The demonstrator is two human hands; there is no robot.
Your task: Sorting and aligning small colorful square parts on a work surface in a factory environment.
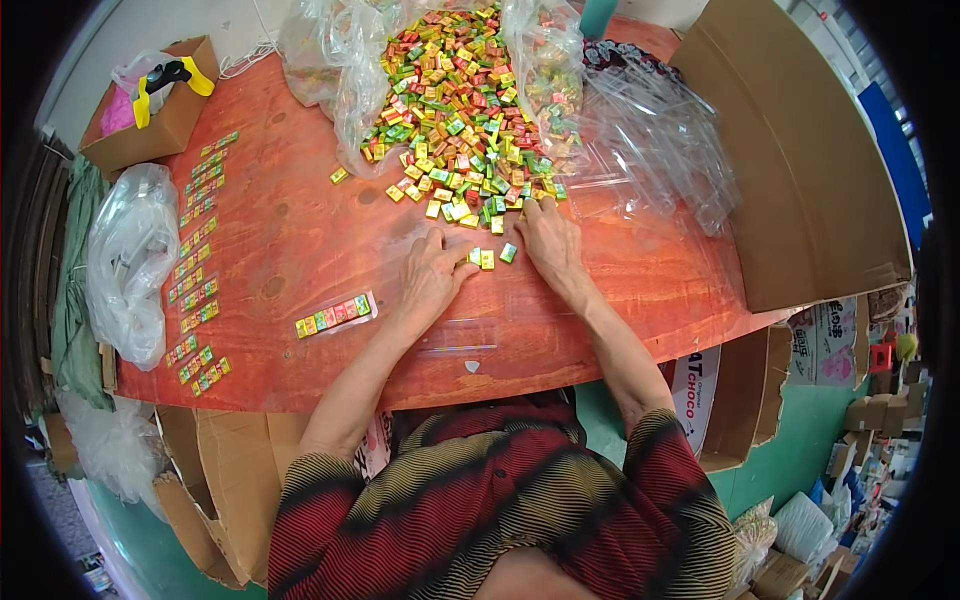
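Observation:
My left hand [433, 275] rests on the table with thumb and fingers closed round the end of a short row of small bright boxes [487, 260]. Right of that row lies a loose green box [508, 252]. My right hand [551, 243] reaches to the near edge of a big pile of small red, yellow and green boxes [455, 90]. Its fingers are curled together among them; what they pinch is hidden. Close to my left forearm, a clear tray [372, 300] holds a row of the boxes. A clear plastic tray [458, 336] lies between my forearms.
Packed rows [205, 190] line the table's left side, beside a bundled clear bag [132, 265] and a cardboard box [160, 110]. Plastic bags flank the pile. Clear trays [660, 140] are heaped right, before a tall cardboard panel [800, 150]. A white chip [472, 367] lies near the front edge.

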